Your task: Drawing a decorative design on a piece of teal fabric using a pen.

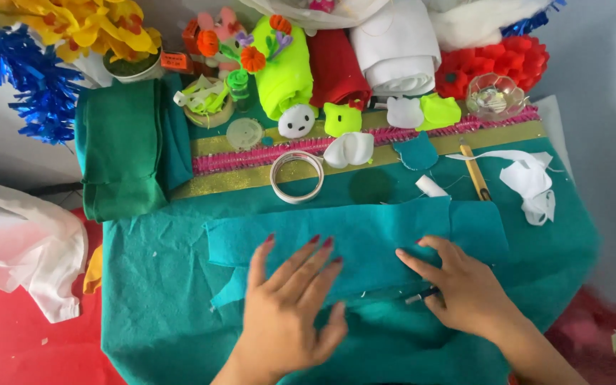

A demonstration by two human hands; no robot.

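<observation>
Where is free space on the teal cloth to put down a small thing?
Bare patches: left of the left hand, toward the cloth's edge, and right of the right hand, below the white scraps. The back row around the tape ring and the fabric rolls is crowded.

A tape ring (296, 177) lies beside folded green cloth (124, 146).

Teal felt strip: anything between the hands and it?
Nothing visible. The left hand lies flat on the teal felt strip, and the right hand presses its lower edge. A dark pen shows under the right hand's fingers.
</observation>
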